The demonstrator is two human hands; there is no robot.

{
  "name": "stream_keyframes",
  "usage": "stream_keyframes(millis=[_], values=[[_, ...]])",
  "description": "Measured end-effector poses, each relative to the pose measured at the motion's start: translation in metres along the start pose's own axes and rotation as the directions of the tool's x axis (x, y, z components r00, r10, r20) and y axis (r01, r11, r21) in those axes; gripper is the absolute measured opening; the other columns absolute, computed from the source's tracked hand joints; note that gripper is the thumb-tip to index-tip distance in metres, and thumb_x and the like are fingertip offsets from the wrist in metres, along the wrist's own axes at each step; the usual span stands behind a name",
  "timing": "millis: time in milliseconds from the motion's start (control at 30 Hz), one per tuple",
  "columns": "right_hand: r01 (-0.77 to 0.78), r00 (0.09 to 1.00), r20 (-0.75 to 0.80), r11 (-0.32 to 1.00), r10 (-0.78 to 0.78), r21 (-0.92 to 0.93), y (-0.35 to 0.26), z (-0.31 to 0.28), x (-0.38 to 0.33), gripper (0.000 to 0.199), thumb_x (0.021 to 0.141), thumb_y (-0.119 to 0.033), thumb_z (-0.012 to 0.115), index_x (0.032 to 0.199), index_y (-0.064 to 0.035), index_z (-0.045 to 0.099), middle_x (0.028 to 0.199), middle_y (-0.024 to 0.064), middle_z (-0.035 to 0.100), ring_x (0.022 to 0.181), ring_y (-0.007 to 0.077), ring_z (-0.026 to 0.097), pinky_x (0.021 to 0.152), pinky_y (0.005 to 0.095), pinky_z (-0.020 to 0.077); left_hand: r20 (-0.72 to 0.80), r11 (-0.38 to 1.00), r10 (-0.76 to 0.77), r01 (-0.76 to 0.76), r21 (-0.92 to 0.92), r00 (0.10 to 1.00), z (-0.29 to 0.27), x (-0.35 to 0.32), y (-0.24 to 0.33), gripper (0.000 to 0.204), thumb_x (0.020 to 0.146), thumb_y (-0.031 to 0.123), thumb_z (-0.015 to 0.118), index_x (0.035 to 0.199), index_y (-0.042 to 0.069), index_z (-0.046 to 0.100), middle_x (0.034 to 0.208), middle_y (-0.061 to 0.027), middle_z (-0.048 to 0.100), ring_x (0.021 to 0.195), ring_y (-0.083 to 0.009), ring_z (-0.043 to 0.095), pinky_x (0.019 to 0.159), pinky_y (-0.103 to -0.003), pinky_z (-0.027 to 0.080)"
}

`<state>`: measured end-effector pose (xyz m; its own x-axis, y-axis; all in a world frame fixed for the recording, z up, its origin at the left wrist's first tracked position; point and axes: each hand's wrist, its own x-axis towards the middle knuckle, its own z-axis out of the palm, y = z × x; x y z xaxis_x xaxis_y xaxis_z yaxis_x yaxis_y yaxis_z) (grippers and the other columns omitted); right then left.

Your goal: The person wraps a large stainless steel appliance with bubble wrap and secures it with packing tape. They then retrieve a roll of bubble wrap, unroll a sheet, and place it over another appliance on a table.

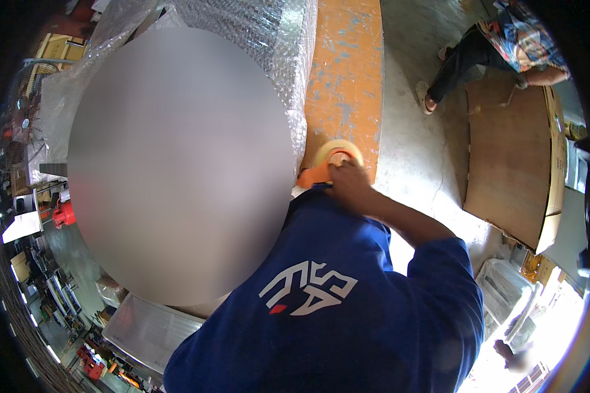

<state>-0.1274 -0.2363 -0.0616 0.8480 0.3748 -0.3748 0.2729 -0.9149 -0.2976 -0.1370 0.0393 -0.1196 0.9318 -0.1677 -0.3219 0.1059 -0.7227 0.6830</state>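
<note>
orange tape dispenser (316, 174) gripped in right hand (352, 187) over scuffed counter (345, 78), left hand's hidden so can't tell

Co-worker (503, 47): wearing a patterned shirt (530, 42), standing beside a large brown cardboard box (508, 147).
Concrete floor (410, 124): showing a thin crack (443, 164).
Fan (25, 123): standing at far left.

Fisheye view, edges bowed into black corners, blown-out glare on the floor (410, 137) beside the right hand (351, 187), large grey blur disc (180, 167) to its left, bubble wrap (285, 59) glinting beyond, dimmer far left.
</note>
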Motion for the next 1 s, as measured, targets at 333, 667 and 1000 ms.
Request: stream_keyframes(millis=[333,667,1000], values=[[0.242,0.925,-0.222,0.928,-0.308,-0.282,0.066,-0.042,0.083,0.054,0.078,-0.052,0.071,0.1,-0.003,0.062,0.084,0.0095,0.068,0.093,0.0259,0.062,0.088,0.0375,0.0444,0.236,0.826,-0.045,-0.097,0.556,0.971,0.012,0.0,-0.004,0.042,0.098,0.03,0.051,0.135,0.01,0.055,0.139,-0.017,0.054,0.128,-0.0354,0.049,0.108,-0.046,0.038],[0.226,0.959,-0.103,0.931,-0.265,-0.288,0.089,-0.064,0.1,0.059,0.08,-0.056,0.068,0.103,-0.0029,0.061,0.087,0.0098,0.07,0.092,0.0263,0.061,0.094,0.0344,0.0409,0.335,0.953,0.249,-0.292,0.084,0.909,0.043,-0.015,-0.013,0.052,0.091,0.02,0.058,0.142,0.01,0.048,0.148,-0.0239,0.042,0.14,-0.035,0.039,0.115,-0.046,0.03],[-0.126,0.947,-0.291,0.991,0.135,0.051,0.081,-0.021,0.067,0.073,0.082,-0.067,0.06,0.106,0.0021,0.065,0.087,0.0197,0.069,0.091,0.034,0.067,0.093,0.0434,0.0463,-0.037,0.804,0.086,-0.091,-0.587,0.996,0.08,0.078,0.091,0.073,0.092,0.004,0.053,0.151,-0.009,0.012,0.156,-0.028,0.025,0.146,-0.0322,0.028,0.116,-0.039,0.027]])
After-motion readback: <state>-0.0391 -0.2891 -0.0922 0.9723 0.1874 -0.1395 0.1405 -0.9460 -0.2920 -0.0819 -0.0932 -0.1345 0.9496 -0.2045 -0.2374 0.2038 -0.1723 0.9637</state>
